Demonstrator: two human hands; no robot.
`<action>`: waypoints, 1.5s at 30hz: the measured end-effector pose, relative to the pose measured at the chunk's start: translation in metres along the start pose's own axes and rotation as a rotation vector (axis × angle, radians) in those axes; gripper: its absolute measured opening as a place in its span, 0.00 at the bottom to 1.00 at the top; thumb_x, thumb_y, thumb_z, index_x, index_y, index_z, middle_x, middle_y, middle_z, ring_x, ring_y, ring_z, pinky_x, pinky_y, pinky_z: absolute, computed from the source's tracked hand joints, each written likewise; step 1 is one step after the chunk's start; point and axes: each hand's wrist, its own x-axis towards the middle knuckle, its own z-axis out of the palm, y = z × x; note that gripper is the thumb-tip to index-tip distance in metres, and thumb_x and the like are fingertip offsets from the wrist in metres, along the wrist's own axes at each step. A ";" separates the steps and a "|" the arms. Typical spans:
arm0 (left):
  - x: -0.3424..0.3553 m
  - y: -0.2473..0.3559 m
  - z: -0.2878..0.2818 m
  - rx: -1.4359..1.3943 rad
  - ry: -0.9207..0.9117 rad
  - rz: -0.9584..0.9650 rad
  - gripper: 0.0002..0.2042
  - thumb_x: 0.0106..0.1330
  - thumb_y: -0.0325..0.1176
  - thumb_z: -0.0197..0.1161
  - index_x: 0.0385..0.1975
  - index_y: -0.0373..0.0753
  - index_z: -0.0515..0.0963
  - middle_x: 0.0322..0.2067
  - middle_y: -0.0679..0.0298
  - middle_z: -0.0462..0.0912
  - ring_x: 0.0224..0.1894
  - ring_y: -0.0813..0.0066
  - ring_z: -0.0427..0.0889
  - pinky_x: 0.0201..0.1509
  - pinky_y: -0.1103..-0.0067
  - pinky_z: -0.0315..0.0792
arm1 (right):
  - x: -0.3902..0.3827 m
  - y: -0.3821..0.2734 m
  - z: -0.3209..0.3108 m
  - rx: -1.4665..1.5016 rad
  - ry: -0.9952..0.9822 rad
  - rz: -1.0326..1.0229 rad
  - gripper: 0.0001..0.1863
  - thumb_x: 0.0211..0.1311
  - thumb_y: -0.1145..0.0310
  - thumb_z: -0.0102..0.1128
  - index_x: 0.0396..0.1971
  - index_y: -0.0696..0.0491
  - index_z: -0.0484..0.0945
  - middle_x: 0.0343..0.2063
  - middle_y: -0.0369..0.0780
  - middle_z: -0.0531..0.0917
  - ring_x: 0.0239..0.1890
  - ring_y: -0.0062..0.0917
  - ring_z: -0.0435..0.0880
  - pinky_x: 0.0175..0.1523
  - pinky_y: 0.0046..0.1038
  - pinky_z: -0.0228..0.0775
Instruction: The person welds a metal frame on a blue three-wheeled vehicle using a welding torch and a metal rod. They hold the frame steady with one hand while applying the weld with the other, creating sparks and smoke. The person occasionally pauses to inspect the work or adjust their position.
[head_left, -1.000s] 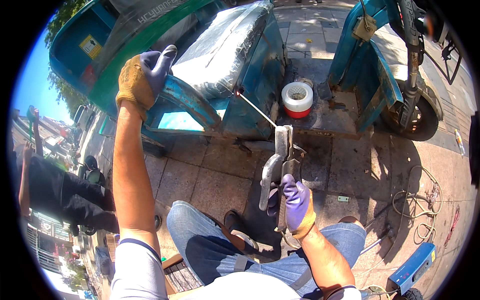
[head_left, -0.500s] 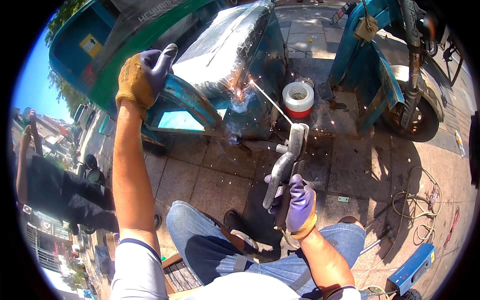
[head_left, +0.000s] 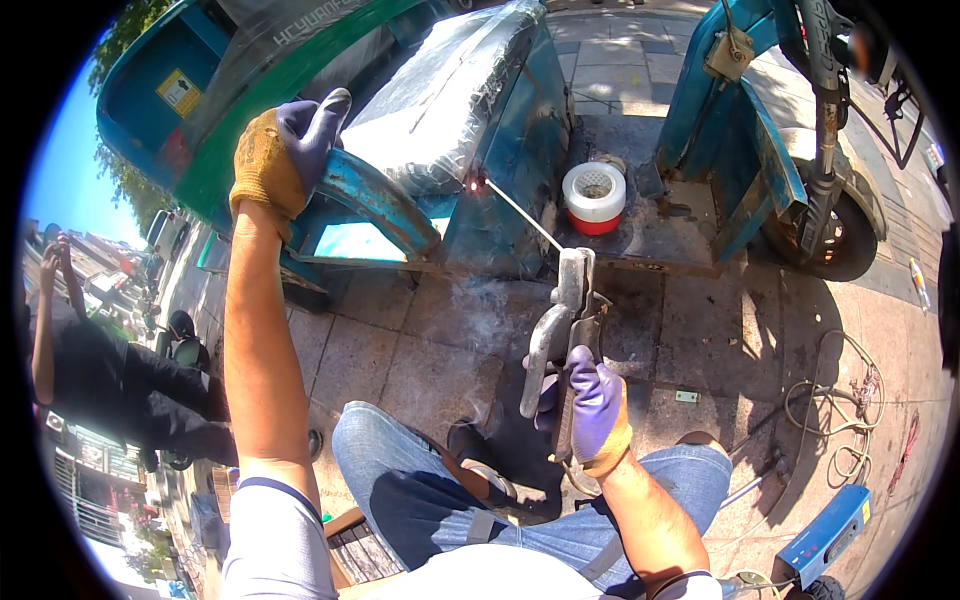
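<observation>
My right hand [head_left: 592,405], in a purple and tan glove, grips a metal welding electrode holder [head_left: 562,325]. A thin welding rod [head_left: 520,212] sticks out of the holder up and to the left. Its tip glows orange against the side of the teal vehicle body [head_left: 505,140], and thin smoke hangs below it. My left hand [head_left: 285,150], gloved the same way, rests on the curved blue fender [head_left: 375,195] of the vehicle, fingers bent over its edge. My knees in blue jeans show at the bottom.
A white and red roll of tape [head_left: 594,195] lies on the vehicle's floor plate. A plastic-wrapped seat [head_left: 440,85] sits above the weld spot. A coiled cable [head_left: 835,410] and a blue welding box [head_left: 825,535] lie on the paving at right. A person in black [head_left: 110,380] stands at left.
Sparks flew at the rod tip half a second ago; only a small glow and smoke show now. The holder has shifted slightly left. My left hand has stayed on the fender.
</observation>
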 end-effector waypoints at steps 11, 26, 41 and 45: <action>-0.003 0.005 0.002 -0.034 0.044 -0.005 0.28 0.74 0.59 0.59 0.26 0.37 0.88 0.21 0.61 0.84 0.26 0.69 0.81 0.36 0.72 0.73 | 0.001 -0.001 0.000 0.010 -0.030 -0.027 0.34 0.80 0.39 0.46 0.44 0.60 0.83 0.24 0.38 0.86 0.22 0.21 0.85 0.27 0.24 0.79; -0.001 0.004 -0.002 -0.007 -0.005 0.003 0.32 0.75 0.64 0.56 0.29 0.38 0.89 0.25 0.60 0.88 0.28 0.66 0.85 0.38 0.70 0.76 | 0.002 -0.001 0.003 -0.002 -0.008 -0.028 0.33 0.80 0.39 0.47 0.38 0.59 0.81 0.22 0.38 0.84 0.21 0.22 0.84 0.26 0.25 0.78; 0.001 -0.002 -0.001 0.025 0.018 -0.004 0.27 0.74 0.59 0.60 0.33 0.38 0.89 0.25 0.60 0.88 0.28 0.66 0.85 0.38 0.71 0.77 | 0.001 -0.004 0.007 0.186 0.085 0.023 0.33 0.82 0.46 0.48 0.30 0.61 0.84 0.19 0.40 0.85 0.18 0.22 0.83 0.27 0.24 0.74; -0.002 0.008 0.000 -0.021 0.030 -0.002 0.28 0.74 0.58 0.59 0.27 0.37 0.87 0.21 0.60 0.85 0.26 0.69 0.82 0.37 0.72 0.74 | 0.002 0.002 -0.001 0.032 -0.017 0.003 0.36 0.80 0.38 0.45 0.50 0.60 0.85 0.26 0.36 0.88 0.22 0.17 0.85 0.26 0.21 0.78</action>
